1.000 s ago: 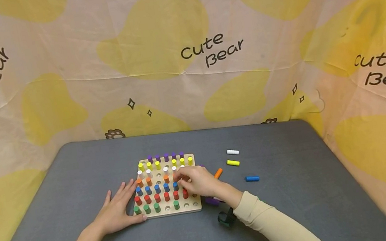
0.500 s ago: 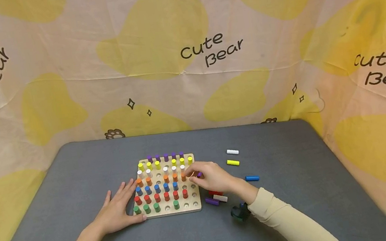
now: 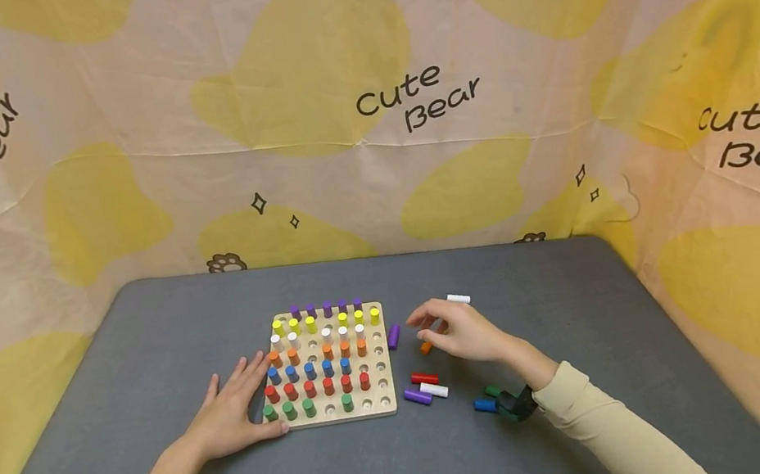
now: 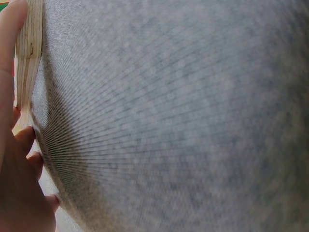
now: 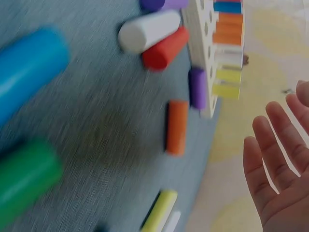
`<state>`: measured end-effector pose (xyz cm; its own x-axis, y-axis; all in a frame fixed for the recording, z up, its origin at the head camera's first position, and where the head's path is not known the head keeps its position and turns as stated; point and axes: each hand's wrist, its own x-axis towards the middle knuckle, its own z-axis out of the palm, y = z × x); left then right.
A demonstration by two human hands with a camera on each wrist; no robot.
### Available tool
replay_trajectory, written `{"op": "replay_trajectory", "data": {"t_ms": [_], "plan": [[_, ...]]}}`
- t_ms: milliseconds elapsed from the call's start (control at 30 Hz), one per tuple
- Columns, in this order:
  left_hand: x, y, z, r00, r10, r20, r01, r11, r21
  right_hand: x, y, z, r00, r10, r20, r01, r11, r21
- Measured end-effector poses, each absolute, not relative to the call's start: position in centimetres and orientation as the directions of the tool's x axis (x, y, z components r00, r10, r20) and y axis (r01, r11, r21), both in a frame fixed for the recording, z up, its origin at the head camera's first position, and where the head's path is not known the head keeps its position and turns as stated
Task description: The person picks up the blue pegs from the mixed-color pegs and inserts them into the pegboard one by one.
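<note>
A wooden pegboard [image 3: 380, 408] holds rows of coloured pegs in purple, yellow, white, orange, blue, red and green, with some holes bare. My left hand [image 3: 228, 417] rests at its left side, fingers spread along the edge and thumb at the near left corner. To the right of the board, my right hand [image 3: 464, 331] hovers over the table, holding nothing. Its fingers are relaxed and apart in the right wrist view. Below its fingertips lies a loose orange peg [image 5: 177, 128], partly covered by the hand in the head view. A purple peg [image 3: 394, 337] lies beside the board's right edge.
Loose red [image 3: 425, 377], white [image 3: 435, 390] and purple pegs [image 3: 418, 397] lie together near the board's right side. Blue [image 3: 484, 404] and green pegs [image 3: 493, 391] lie by the right wrist strap. A white peg [image 3: 459, 298] is farther back, near a yellow peg [image 5: 161, 211].
My right hand has moved right, off the board, leaving an orange peg standing at the right of the orange row. The loose pegs beside the board are uncovered. My left hand stays put.
</note>
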<state>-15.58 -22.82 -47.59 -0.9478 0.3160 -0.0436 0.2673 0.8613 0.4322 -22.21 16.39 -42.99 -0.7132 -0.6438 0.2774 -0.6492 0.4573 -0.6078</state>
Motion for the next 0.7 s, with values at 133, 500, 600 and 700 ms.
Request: {"op": "replay_trajectory", "data": {"t_ms": [133,500,600,700], "plan": [[-15.6,-22.8,-47.5,-0.947,0.317,-0.043,0.269,0.861,0.432,-22.5,18.0,-43.4,-0.738,-0.619,0.268,-0.633,0.498,-0.592],[-15.7,-22.9,-47.7,-0.947,0.317,-0.043,0.267,0.859,0.437,-22.5,22.3,-44.8,-0.788,-0.587,0.186,-0.563,0.563,-0.606],[-15.7,-22.9,-47.8,-0.948,0.315,-0.046,0.265,0.860,0.436,-22.5,23.3,-45.2,-0.796,-0.581,0.173,-0.555,0.584,-0.593],[-15.8,-22.9,-47.8,-0.949,0.313,-0.047,0.262,0.861,0.436,-22.6,24.2,-45.8,-0.801,-0.576,0.162,-0.555,0.613,-0.563]]}}
